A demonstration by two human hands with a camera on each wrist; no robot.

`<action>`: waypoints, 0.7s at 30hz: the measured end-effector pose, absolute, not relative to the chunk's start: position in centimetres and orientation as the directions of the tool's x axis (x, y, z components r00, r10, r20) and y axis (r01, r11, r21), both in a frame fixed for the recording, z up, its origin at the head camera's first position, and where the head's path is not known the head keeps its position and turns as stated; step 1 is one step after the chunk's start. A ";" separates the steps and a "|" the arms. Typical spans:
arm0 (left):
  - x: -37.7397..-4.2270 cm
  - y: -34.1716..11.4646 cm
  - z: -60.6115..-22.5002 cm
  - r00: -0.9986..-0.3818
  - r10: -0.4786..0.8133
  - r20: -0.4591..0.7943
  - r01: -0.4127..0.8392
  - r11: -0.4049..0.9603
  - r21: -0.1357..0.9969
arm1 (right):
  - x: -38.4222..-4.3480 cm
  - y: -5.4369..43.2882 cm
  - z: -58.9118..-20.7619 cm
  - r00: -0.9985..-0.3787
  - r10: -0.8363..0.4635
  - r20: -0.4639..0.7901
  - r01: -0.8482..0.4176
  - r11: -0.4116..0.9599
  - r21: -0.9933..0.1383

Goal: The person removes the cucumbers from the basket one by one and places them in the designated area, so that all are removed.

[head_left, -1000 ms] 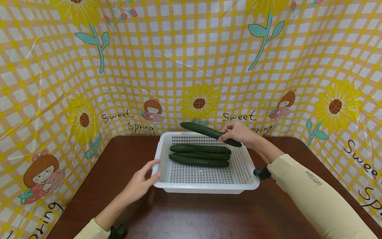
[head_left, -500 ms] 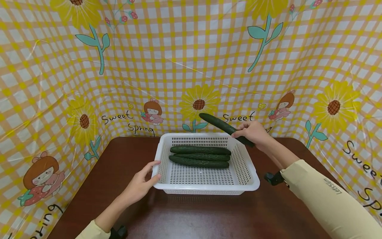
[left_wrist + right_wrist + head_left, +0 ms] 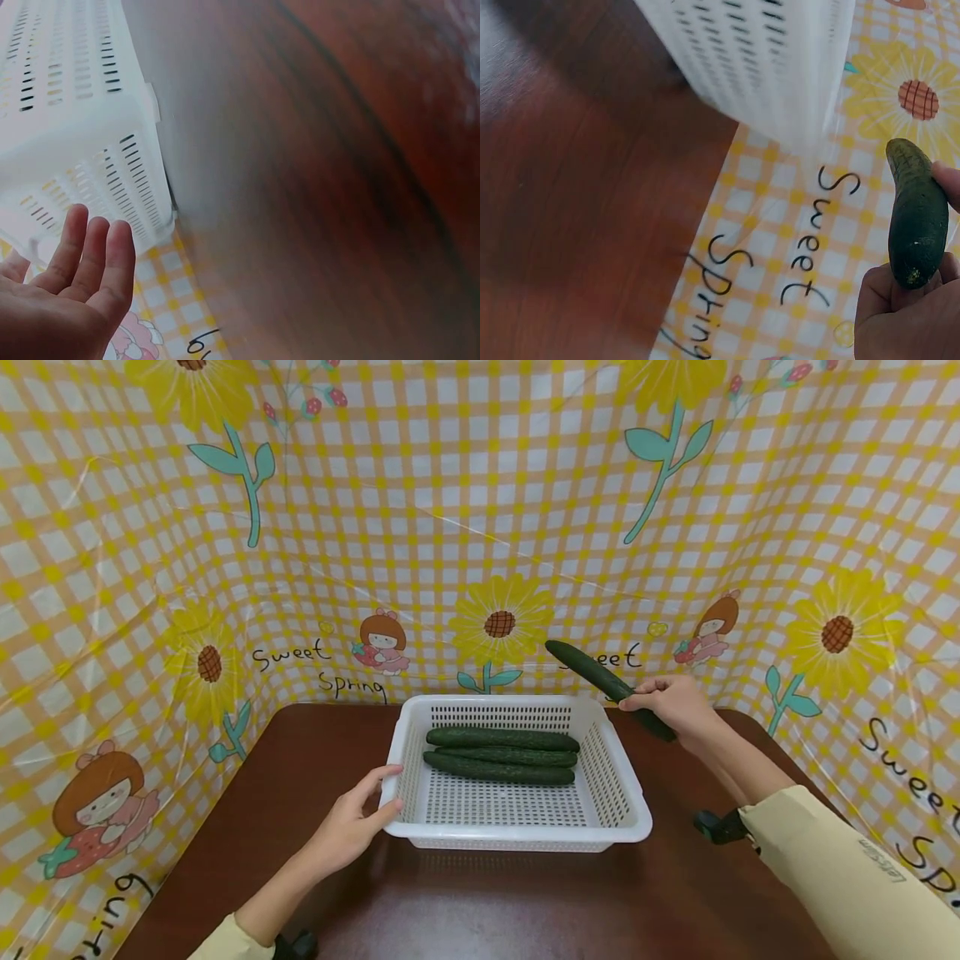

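Note:
A dark green cucumber (image 3: 590,672) is raised beyond the basket's right side, its far end tilted up to the left. My right hand (image 3: 678,708) pinches it near its lower end; the right wrist view has the cucumber (image 3: 917,217) end-on between thumb and fingers. Three more cucumbers, the back one (image 3: 502,739), the middle one (image 3: 525,757) and the front one (image 3: 498,768), lie side by side in a white perforated plastic basket (image 3: 517,833). My left hand (image 3: 348,828) touches the basket's left rim with thumb and forefinger. In the left wrist view, its other fingers (image 3: 118,259) extend loosely beside the basket wall.
The basket stands on a dark brown wooden table (image 3: 480,902). A yellow checked cloth (image 3: 465,543) with sunflowers hangs behind the table and along both sides. A black wrist camera (image 3: 720,827) sits below my right wrist.
My right hand has carried the cucumber rightward from above the basket to past its right rim, with the cucumber tilting more steeply. The left hand and the cucumbers in the basket stay put.

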State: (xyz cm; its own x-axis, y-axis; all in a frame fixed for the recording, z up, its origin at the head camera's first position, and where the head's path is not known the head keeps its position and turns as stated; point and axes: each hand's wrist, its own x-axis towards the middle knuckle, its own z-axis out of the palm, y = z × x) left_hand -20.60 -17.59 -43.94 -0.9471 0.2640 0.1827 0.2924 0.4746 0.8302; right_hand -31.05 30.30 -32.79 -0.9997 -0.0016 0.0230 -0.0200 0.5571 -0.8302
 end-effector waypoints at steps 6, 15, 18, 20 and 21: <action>-20.7 -17.6 -43.9 -0.947 0.263 0.187 0.296 0.483 0.824 | -30.8 32.1 -33.7 -0.999 0.045 0.030 0.002 0.578 -0.816; -20.8 -17.7 -44.0 -0.945 0.268 0.186 0.300 0.493 0.817 | -29.9 34.6 -34.7 -0.991 0.125 0.039 0.041 0.582 -0.812; -20.9 -17.7 -44.0 -0.945 0.267 0.188 0.301 0.490 0.819 | -29.6 35.2 -35.0 -0.988 0.152 0.040 0.052 0.557 -0.829; -21.0 -17.7 -44.0 -0.946 0.266 0.184 0.298 0.492 0.818 | -29.5 35.7 -35.2 -0.986 0.161 0.046 0.051 0.554 -0.831; -21.0 -17.7 -44.0 -0.947 0.265 0.182 0.295 0.495 0.817 | -29.4 36.0 -35.3 -0.985 0.162 0.050 0.050 0.557 -0.829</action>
State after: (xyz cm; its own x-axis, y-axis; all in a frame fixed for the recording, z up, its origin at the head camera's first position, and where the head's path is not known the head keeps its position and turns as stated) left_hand -21.02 -17.72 -43.98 -0.9471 0.2646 0.1816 0.2950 0.4952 0.8172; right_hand -29.44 36.02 -35.34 -0.9855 0.1621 0.0501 0.0495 0.5573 -0.8288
